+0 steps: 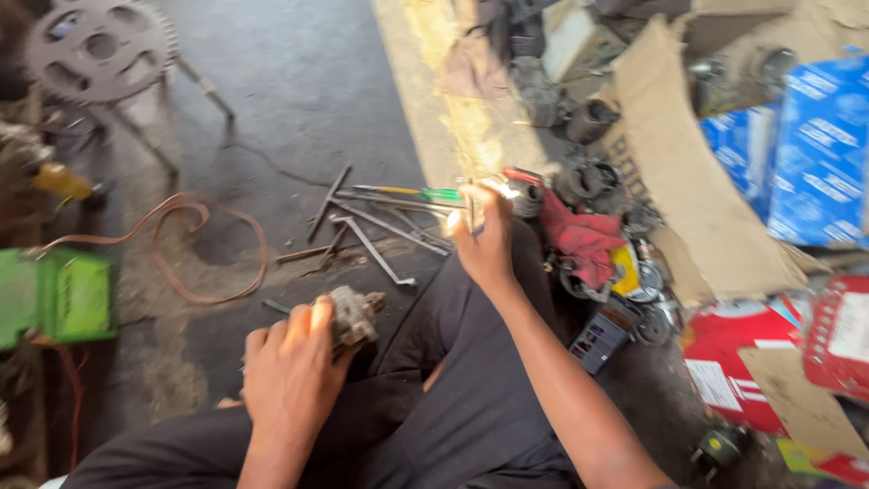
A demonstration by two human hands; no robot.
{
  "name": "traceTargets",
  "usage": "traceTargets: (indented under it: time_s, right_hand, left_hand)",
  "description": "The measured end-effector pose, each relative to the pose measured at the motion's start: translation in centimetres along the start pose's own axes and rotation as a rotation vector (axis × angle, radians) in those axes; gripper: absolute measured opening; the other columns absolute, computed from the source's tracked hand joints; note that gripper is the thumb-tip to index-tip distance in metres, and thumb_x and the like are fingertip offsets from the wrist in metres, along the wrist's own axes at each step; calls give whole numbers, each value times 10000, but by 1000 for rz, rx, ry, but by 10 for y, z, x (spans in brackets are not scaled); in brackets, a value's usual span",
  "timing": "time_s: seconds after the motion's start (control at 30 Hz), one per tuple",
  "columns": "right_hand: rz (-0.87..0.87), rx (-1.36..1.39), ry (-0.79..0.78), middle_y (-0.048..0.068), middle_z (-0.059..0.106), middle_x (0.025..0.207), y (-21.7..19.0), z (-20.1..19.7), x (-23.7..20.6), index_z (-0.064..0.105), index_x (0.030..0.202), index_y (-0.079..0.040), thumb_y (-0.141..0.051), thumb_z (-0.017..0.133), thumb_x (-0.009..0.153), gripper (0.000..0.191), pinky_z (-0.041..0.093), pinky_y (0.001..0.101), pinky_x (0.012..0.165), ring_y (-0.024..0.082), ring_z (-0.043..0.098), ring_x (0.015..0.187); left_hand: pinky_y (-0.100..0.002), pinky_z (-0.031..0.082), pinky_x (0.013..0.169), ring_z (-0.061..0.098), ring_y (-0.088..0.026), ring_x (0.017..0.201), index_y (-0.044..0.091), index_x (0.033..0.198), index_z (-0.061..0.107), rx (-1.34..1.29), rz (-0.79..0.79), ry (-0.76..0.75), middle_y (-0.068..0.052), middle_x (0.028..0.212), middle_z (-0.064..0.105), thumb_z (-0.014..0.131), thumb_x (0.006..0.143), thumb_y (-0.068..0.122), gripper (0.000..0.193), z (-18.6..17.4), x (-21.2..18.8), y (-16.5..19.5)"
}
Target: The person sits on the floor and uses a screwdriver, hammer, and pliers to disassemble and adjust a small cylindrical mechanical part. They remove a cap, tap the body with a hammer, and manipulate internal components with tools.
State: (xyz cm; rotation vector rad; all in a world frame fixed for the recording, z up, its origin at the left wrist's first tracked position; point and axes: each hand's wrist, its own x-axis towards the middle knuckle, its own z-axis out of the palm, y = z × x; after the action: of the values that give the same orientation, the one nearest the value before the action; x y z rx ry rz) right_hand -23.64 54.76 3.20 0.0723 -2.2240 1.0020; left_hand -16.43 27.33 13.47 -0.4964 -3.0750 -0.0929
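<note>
I am sitting on the concrete floor (299, 81) with my knees drawn up, and my left hand (288, 376) is wrapping around a small grimy metal engine part (355, 314), gripping it firmly just in front of my left knee so that only its far end is showing past my fingers. My right hand (486, 240) is reaching out over my right knee and pinching a thin metal tool (474, 215) between the fingertips; the picture is blurring here, so I cannot tell exactly what kind of tool it is. Just beyond that hand a screwdriver with a green handle (425, 193) is lying across a loose scatter of long steel rods and wrenches (380, 226) on the floor. To the right of my right hand a red rag (584, 240) is sitting crumpled among dark round machine parts, touching some of them. A loop of brownish hose (195, 244) is curling on the floor well to the left of the tools, and near it a green box (59, 294) is standing at the left edge. A large toothed sprocket (100, 47) is resting at the top left. On the right, torn cardboard (697, 190) is leaning against blue cartons (815, 154), with red cartons (751, 362) below them.
</note>
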Motion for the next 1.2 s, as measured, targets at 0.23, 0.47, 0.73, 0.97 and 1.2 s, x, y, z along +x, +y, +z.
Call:
traceTargets:
  time_s: [0.23,0.47,0.73,0.97,1.2]
  right_hand:
    - [-260,384,-795,158,620,1284,-135,-3,6,591,1269,-27,-68,731,762,528,390,456,1105,354,575,1244]
    - [-418,-265,-1019,147,652,1064,-206,36,-13,637,1096,-51,-223,870,571,599,463,458,922,330,606,1060]
    - [-330,95,-709,74,704,835,-174,45,-13,710,885,-84,-190,917,528,426,546,378,711,270,673,809]
    - [364,740,-665,65,733,935,-91,20,-32,681,1125,12,51,723,630,499,579,308,710,158,697,814]
    - [674,839,-525,33,677,1157,0,35,-95,544,1319,-60,75,702,612,737,568,301,858,143,669,1042]
  left_hand:
    - [-434,479,1160,612,-342,1247,65,1335,561,-910,128,662,-184,1340,630,586,806,313,585,4,-17,-14]
    - [-464,458,1095,604,-354,1190,8,1313,556,-2252,-40,611,-186,1282,631,579,886,409,586,47,-6,-65]
    - [-396,479,697,621,-263,753,107,1029,635,-2372,-937,976,-65,943,684,480,1009,449,376,128,3,-155]
    - [-389,495,763,664,-247,770,79,1046,663,-2321,-571,817,-94,945,704,435,1040,449,435,130,8,-122]
    - [-368,508,919,634,-195,986,58,1134,630,-2094,-249,471,-93,1098,695,408,1036,424,439,91,8,-44]
